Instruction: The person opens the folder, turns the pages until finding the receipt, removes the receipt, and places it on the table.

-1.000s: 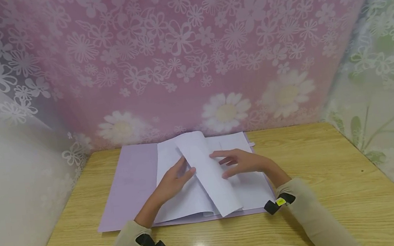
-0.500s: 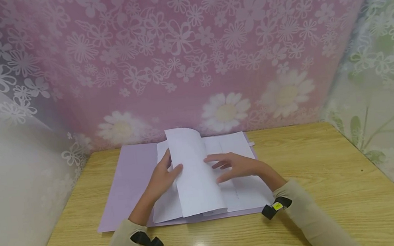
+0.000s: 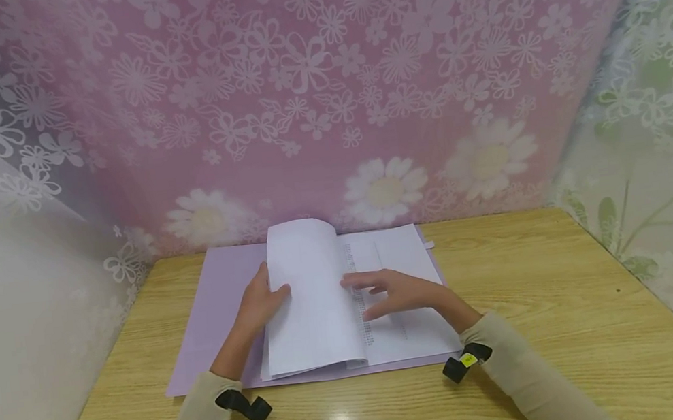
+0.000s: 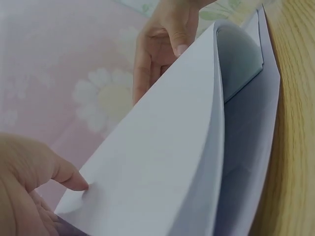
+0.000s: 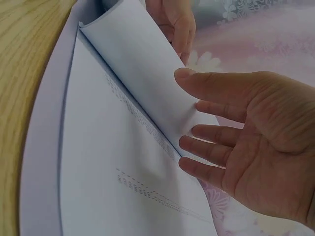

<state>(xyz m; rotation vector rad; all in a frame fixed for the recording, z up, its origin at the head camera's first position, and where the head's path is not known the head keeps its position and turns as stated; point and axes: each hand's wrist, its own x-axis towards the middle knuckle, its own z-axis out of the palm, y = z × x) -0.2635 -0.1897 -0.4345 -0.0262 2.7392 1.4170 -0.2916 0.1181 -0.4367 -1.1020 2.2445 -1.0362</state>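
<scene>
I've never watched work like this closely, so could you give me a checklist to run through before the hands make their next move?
1. Left hand has the left pages: ok, thumb on top at their outer edge.
2. Left pages lie flat: not ok, they bulge up near the middle.
3. Right hand free: ok, it grips nothing.
4. Right fingertips clear of the paper: cannot tell; they are very close to the bulge.
5. Folder open on the table: ok.

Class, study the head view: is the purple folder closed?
No, the purple folder lies open on the wooden table, with white sheets exposed inside it.
</scene>
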